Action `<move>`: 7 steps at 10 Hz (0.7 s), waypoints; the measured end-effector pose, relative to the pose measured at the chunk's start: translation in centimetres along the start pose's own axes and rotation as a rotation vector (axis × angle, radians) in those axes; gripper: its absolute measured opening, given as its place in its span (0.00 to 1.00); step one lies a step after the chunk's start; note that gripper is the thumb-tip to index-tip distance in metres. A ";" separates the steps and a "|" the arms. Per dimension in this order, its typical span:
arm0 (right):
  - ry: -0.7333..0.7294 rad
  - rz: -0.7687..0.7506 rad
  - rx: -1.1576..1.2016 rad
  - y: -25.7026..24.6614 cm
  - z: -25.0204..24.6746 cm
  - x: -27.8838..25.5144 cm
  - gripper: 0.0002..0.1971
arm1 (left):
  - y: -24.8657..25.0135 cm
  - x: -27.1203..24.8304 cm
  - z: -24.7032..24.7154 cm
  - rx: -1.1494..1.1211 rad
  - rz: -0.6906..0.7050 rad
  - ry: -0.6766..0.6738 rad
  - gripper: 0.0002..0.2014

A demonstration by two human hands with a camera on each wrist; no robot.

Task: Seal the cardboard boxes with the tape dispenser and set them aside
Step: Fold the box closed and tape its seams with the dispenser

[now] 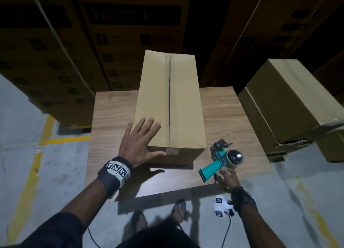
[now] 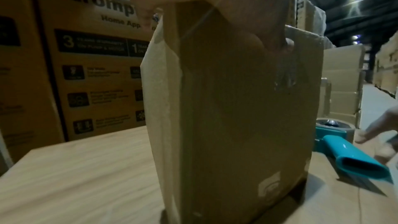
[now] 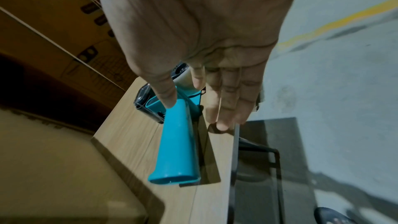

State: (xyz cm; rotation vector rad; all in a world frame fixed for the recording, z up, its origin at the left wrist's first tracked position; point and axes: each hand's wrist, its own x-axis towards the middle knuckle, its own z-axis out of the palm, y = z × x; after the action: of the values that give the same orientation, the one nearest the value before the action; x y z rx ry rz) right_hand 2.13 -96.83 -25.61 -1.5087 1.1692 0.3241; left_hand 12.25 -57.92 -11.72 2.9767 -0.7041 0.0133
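The cardboard box (image 1: 167,106) stands on the surface (image 1: 111,121) with its top seam untaped, the left hand (image 1: 138,141) flat against its near corner, the right hand (image 1: 228,178) spread, ungripping, beside the tape dispenser (image 1: 220,159).

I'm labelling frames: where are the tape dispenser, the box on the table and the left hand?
tape dispenser (image 1: 211,169), head view, teal handle.
box (image 1: 158,99), head view, left top flap.
left hand (image 1: 136,145), head view, back of hand.

Cardboard box (image 1: 168,106) sits mid-table (image 1: 111,121); tape dispenser (image 1: 221,160) on the table right of the box, stacked cartons (image 1: 286,102) further right.
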 end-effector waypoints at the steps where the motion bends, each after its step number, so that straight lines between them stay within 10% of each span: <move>1: 0.063 -0.045 -0.029 0.9 0.2 -0.4 0.21 | 0.5 -0.1 0.2 -0.056 -0.066 0.032 0.57; 2: 0.213 -0.183 -0.106 1.3 1.0 -0.8 0.19 | 0.5 -0.1 0.5 -0.127 -0.066 0.104 0.57; 5: 0.091 0.061 0.318 2.1 3.8 3.7 0.47 | -1.9 -0.3 1.3 -0.095 0.102 0.075 0.55; 7: 0.187 -0.053 0.530 -2.1 6.5 0.1 0.26 | -5.5 1.1 0.4 -0.071 0.251 -0.028 0.52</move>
State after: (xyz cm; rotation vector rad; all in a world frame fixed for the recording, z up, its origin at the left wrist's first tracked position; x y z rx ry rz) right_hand 6.37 -91.60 -26.53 -1.1139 1.2383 -0.1621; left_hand 15.67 -53.55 -12.49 2.8070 -1.0540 -0.0359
